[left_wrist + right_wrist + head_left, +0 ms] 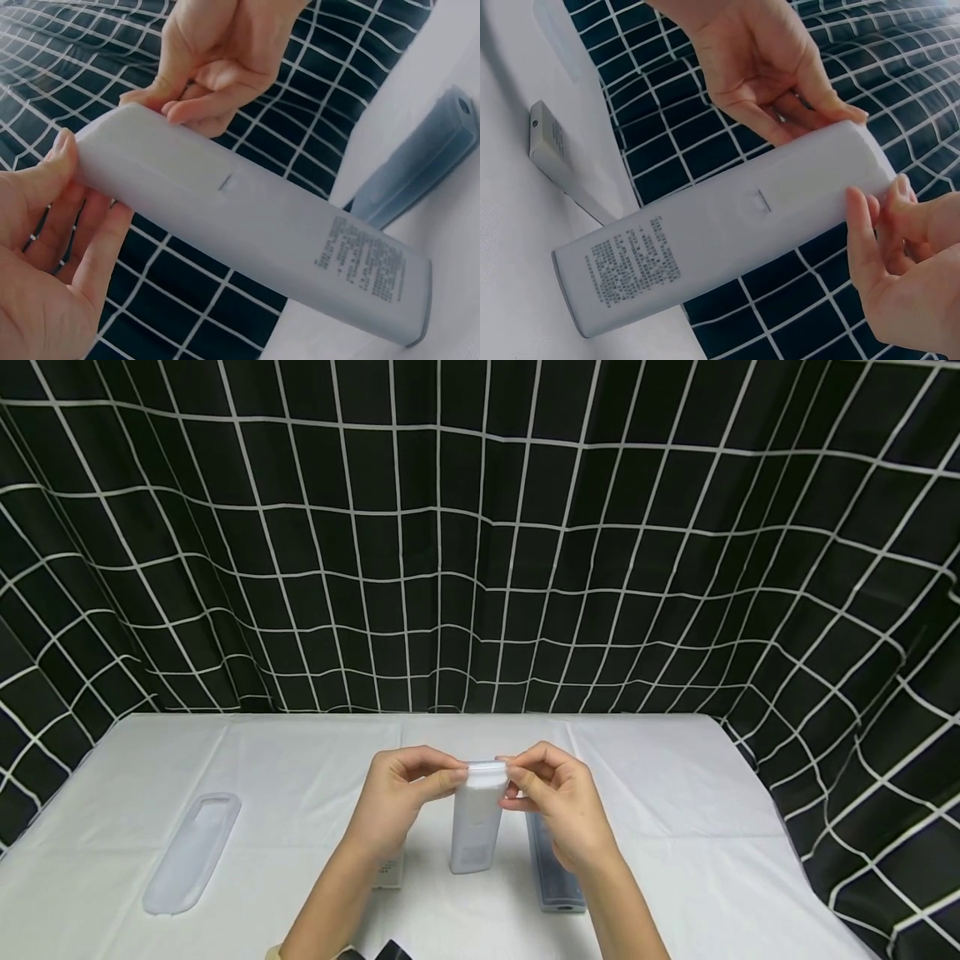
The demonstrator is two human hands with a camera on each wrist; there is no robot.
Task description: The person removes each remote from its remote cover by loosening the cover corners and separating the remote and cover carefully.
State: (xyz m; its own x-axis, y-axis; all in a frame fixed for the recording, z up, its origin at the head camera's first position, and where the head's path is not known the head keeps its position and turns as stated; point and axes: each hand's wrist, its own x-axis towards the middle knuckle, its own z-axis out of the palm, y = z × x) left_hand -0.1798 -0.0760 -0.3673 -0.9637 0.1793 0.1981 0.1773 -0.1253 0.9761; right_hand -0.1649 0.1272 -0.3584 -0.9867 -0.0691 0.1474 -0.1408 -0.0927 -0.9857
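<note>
Midway between the left hand (397, 787) and right hand (561, 793), equally near and pinching its top corners, the long, whitish, rounded plastic casing (476, 831) runs lengthwise down toward the white-covered desk (690, 827), perhaps touching it.

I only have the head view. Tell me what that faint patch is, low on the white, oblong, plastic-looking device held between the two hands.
Observer: The right wrist view shows a block of small dark print in rows on the white, oblong, plastic-looking device.

Operator: Now describe the rest of the pale grey item that the bare left forearm mostly hides from me.

Observer: In the right wrist view, more of its length shows: it is a long, slim bar.
</note>
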